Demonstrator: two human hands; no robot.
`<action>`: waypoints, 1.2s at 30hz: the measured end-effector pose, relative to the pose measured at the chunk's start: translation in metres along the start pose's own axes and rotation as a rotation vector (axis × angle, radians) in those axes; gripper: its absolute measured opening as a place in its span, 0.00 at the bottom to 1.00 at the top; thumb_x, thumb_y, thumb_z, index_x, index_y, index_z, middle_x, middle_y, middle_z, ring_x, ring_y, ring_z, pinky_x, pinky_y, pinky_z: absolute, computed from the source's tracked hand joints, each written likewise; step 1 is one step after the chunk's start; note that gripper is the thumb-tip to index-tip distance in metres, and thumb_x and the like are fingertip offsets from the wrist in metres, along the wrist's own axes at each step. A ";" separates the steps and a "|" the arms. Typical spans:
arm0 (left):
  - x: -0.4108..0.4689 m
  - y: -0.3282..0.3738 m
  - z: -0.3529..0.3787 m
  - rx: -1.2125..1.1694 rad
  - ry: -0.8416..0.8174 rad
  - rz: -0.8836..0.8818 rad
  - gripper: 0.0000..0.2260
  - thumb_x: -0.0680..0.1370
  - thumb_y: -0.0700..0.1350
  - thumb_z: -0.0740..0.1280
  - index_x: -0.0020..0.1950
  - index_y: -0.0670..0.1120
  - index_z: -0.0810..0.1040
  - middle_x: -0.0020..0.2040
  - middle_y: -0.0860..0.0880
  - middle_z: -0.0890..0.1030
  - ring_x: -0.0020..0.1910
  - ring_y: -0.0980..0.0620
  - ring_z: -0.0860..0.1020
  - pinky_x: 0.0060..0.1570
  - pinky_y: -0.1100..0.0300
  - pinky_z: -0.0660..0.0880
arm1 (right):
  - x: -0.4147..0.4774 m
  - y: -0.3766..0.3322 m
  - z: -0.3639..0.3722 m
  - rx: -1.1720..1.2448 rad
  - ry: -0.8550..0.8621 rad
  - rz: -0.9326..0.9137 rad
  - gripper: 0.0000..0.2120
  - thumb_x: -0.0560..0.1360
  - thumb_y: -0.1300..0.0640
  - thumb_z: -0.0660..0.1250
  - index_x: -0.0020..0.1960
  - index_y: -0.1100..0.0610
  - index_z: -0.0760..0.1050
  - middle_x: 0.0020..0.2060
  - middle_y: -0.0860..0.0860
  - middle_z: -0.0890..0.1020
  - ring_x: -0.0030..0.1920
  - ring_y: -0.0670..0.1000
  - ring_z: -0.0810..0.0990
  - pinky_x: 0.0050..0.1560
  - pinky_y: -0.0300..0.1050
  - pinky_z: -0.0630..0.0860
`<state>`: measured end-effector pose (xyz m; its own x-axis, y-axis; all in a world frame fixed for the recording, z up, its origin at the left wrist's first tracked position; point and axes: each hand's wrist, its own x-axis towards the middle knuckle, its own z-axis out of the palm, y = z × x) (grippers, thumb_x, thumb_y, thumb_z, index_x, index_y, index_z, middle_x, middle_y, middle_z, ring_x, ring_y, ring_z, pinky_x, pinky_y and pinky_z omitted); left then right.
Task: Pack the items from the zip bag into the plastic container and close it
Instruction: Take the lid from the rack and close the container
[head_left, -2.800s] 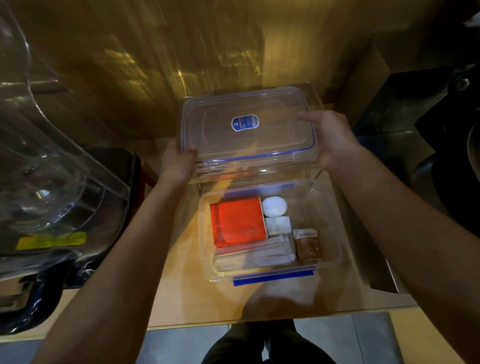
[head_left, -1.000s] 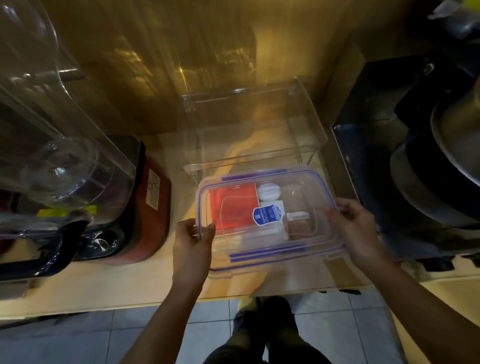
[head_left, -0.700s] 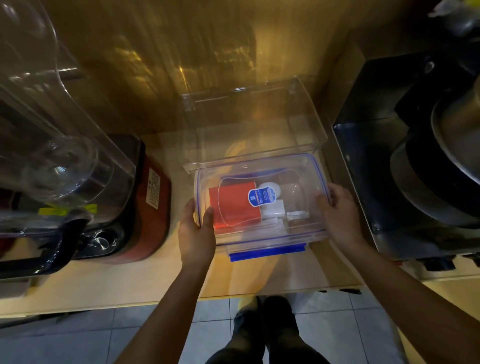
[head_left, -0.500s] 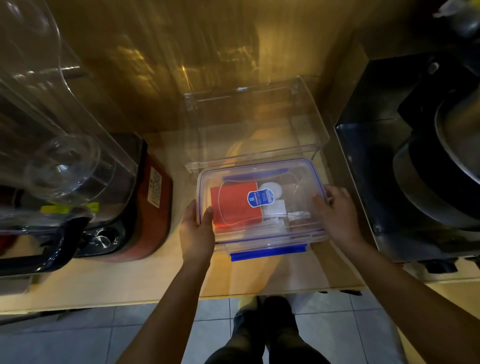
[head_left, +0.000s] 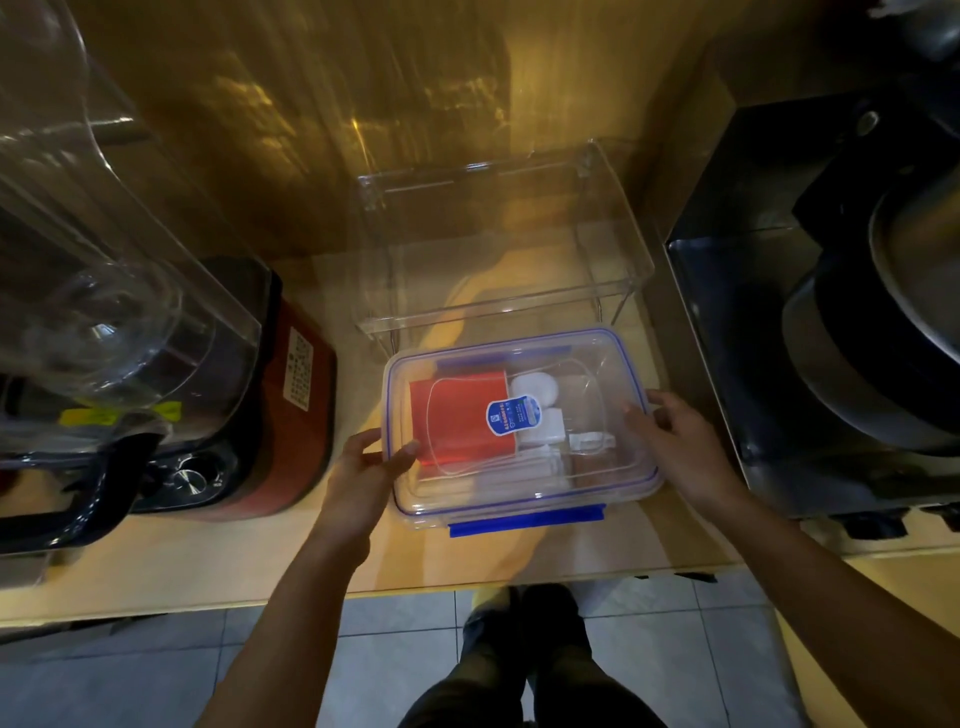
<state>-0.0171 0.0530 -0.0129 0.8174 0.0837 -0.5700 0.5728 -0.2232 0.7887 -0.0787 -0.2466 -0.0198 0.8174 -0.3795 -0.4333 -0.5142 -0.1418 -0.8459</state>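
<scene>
- Head view: I see the container (head_left: 522, 426) on a wooden counter (head_left: 156, 566), its front side near the counter's front edge, with tiled floor (head_left: 395, 649) below.
- To its left stands a red appliance (head_left: 291, 405) with a clear jug (head_left: 104, 270) above it; bare counter lies between this appliance and the container, and the left hand (head_left: 358, 478) fills most of that gap.
- To its right is a dark metal box (head_left: 727, 322), with a narrow strip of counter between, where the right hand (head_left: 675, 447) sits.
- Behind it, a clear bin (head_left: 498, 244) stands just beside the container's back edge; I cannot tell if they touch.
- In front, a band of bare counter runs to the edge.
- The lid (head_left: 613, 364) is clear with a blue seal line around its rim and a blue-and-white sticker (head_left: 511, 414) in the middle; it lies flat on the container.
- A blue latch (head_left: 524, 520) sticks out along the front side, not folded up against the lid.
- Through the lid I see a red packet (head_left: 457, 415) on the left, a white round item (head_left: 535, 387) and small white packets (head_left: 550, 431) in the middle; the rest is blurred.
- The left hand grips the left rim, thumb on top of the lid, fingers curled around the side.
- The right hand rests partly spread on the right rim, fingertips on the lid's edge; I cannot tell how firmly it grips.
</scene>
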 end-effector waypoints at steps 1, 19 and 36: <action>0.001 -0.001 0.000 0.009 -0.007 -0.016 0.19 0.72 0.50 0.71 0.61 0.51 0.71 0.49 0.48 0.81 0.48 0.49 0.80 0.49 0.50 0.75 | -0.001 0.000 0.000 0.000 0.000 -0.006 0.17 0.76 0.47 0.63 0.62 0.52 0.71 0.43 0.44 0.80 0.41 0.45 0.81 0.34 0.36 0.75; 0.003 0.002 0.024 0.527 0.231 0.187 0.24 0.79 0.60 0.52 0.70 0.50 0.65 0.61 0.37 0.74 0.58 0.36 0.74 0.56 0.47 0.73 | -0.003 -0.005 0.017 -0.115 0.035 -0.119 0.11 0.79 0.46 0.55 0.57 0.48 0.71 0.48 0.52 0.80 0.43 0.48 0.82 0.38 0.42 0.78; 0.005 -0.003 0.010 0.365 0.183 0.208 0.30 0.73 0.59 0.67 0.71 0.50 0.62 0.67 0.43 0.71 0.64 0.43 0.72 0.60 0.48 0.72 | 0.010 0.002 0.002 -0.193 -0.010 -0.055 0.24 0.75 0.46 0.64 0.69 0.52 0.66 0.65 0.55 0.73 0.60 0.54 0.76 0.56 0.55 0.78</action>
<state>-0.0150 0.0441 -0.0206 0.9289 0.1641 -0.3320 0.3632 -0.5786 0.7303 -0.0709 -0.2495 -0.0268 0.8478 -0.3570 -0.3922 -0.5082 -0.3350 -0.7934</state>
